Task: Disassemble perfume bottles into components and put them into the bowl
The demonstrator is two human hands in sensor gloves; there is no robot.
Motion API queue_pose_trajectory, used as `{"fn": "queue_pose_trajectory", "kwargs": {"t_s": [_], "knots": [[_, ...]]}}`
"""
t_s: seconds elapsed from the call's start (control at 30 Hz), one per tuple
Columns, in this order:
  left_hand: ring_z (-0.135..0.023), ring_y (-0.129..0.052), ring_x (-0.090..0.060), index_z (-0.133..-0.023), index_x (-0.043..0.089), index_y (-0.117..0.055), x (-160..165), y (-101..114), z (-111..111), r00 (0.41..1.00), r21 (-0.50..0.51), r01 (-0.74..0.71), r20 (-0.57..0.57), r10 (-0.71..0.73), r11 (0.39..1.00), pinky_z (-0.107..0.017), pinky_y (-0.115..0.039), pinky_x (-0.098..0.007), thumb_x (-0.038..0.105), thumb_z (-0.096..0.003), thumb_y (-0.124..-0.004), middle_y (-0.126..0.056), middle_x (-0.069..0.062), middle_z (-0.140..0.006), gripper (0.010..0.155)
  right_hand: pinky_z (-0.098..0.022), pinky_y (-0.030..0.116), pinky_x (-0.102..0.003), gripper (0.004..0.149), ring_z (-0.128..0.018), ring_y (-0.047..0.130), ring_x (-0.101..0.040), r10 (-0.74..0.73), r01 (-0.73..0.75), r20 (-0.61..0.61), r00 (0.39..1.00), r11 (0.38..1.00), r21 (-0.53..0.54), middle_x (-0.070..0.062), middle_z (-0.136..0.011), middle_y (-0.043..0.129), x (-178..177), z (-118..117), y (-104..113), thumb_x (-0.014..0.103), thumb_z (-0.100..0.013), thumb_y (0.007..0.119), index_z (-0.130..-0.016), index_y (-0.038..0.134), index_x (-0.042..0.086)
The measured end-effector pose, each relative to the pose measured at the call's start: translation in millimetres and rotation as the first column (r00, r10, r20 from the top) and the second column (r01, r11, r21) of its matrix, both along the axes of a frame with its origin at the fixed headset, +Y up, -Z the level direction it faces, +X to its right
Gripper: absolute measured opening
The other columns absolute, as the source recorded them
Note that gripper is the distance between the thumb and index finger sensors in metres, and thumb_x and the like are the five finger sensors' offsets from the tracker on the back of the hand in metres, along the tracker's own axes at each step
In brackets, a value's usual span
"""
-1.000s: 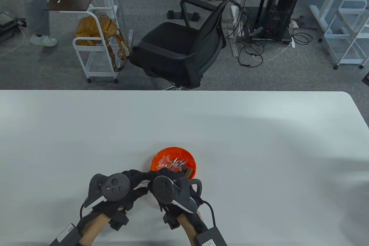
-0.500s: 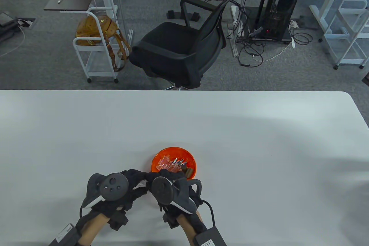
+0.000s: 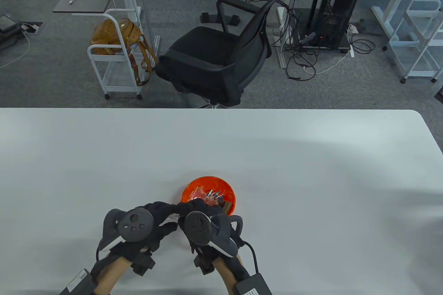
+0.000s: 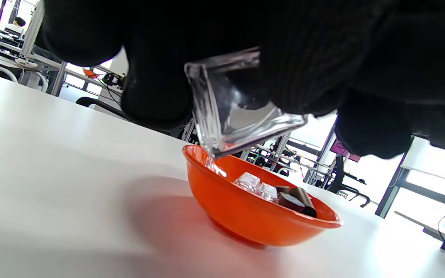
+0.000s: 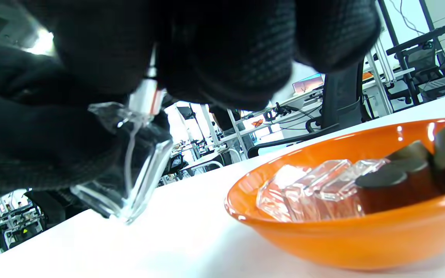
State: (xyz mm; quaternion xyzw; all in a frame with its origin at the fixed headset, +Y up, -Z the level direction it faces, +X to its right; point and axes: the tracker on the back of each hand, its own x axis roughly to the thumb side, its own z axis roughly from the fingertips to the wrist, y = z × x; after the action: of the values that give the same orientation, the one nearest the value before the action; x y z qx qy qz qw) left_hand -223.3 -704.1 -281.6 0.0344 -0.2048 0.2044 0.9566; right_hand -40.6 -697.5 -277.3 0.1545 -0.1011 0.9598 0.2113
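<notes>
Both gloved hands meet just in front of the orange bowl (image 3: 208, 194) on the white counter (image 3: 311, 177), and between the earlier table views and this one almost nothing has shifted: the trackers have turned a shade and the hands stay pressed together at the bowl's near rim. That stillness suggests the person is partway through working the pump loose rather than carrying anything across. The left hand (image 3: 138, 227) has its grip clamped on the clear glass bottle (image 4: 238, 104), fingers curled round its square body, which hangs tilted above the counter just beside the bowl. The right hand (image 3: 204, 226) has its grip pinched together on the sprayer head (image 5: 147, 96) at the bottle's neck; the thin dip tube (image 5: 129, 154) shows inside the glass in the right wrist view, so the pump appears not yet drawn out. The bowl already holds several clear glass pieces (image 5: 315, 189), dark cylindrical caps (image 5: 392, 187) and, in the table view, small metal sprayer parts (image 3: 214, 194). Judging from this, the present bottle is the piece left in hand, and it needs the sprayer freed before both halves go over the rim. The glass is smooth, so a slip during the pull is the likely risk.
</notes>
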Motion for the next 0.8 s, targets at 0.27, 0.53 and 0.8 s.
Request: {"fn": "queue_pose_trajectory", "kwargs": {"t_s": [0.27,0.53,0.8], "knots": [[-0.064,-0.108,-0.029,-0.088,0.022,-0.093,2.2,-0.8,-1.5,1.0,-0.002,0.003,0.0,-0.003,1.0,-0.057,-0.079,-0.055,0.042,-0.0389,-0.092,-0.101,-0.009,-0.084,0.053,-0.052,0.085,-0.047,0.045,-0.039,0.104,-0.004,0.018,-0.018,-0.011,1.0,1.0,-0.012,0.006,-0.073,0.096,1.7,-1.4,0.3,0.042,-0.035,0.086,-0.079,0.083,0.034],[-0.064,-0.108,-0.029,-0.088,0.022,-0.093,5.0,-2.5,-2.1,1.0,0.0,0.008,0.007,-0.008,1.0,-0.056,-0.079,-0.056,0.042,-0.039,-0.092,-0.101,-0.01,-0.084,0.053,-0.052,0.085,-0.048,0.045,-0.039,0.104,-0.005,0.026,-0.026,-0.011,1.0,0.999,-0.037,0.004,-0.076,0.095,2.1,-3.2,-1.3,0.041,-0.035,0.086,-0.079,0.083,0.033],[-0.064,-0.108,-0.029,-0.088,0.022,-0.093,1.2,3.7,1.0,0.999,-0.008,-0.035,-0.003,0.035,0.999,-0.056,-0.079,-0.056,0.042,-0.0391,-0.092,-0.101,-0.01,-0.084,0.054,-0.051,0.085,-0.048,0.045,-0.038,0.104,-0.005,-0.001,0.0,-0.026,1.0,1.0,-0.026,0.004,-0.075,0.095,4.4,0.2,4.3,0.042,-0.035,0.086,-0.078,0.083,0.033]]}}
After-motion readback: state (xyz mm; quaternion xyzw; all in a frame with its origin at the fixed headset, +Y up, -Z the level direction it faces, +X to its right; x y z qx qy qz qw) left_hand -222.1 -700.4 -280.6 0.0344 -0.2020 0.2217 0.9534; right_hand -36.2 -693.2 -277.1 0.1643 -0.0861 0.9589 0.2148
